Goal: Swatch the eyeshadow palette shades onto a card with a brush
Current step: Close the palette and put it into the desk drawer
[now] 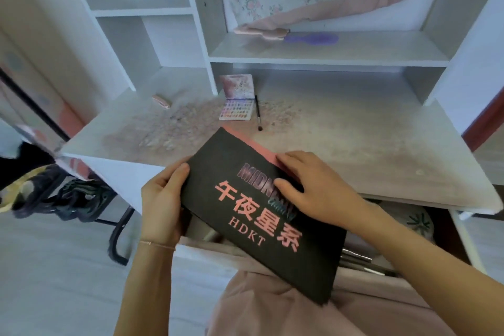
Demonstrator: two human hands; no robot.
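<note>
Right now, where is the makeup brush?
The makeup brush lies untouched on the desk, just right of the open eyeshadow palette, beyond the black card both hands hold.

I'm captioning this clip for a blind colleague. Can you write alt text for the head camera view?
A person's left hand and right hand hold a flat black card sleeve with pink lettering over the near edge of a stained white desk. Farther back on the desk lie an open multicoloured eyeshadow palette and, beside it, a thin black makeup brush.
</note>
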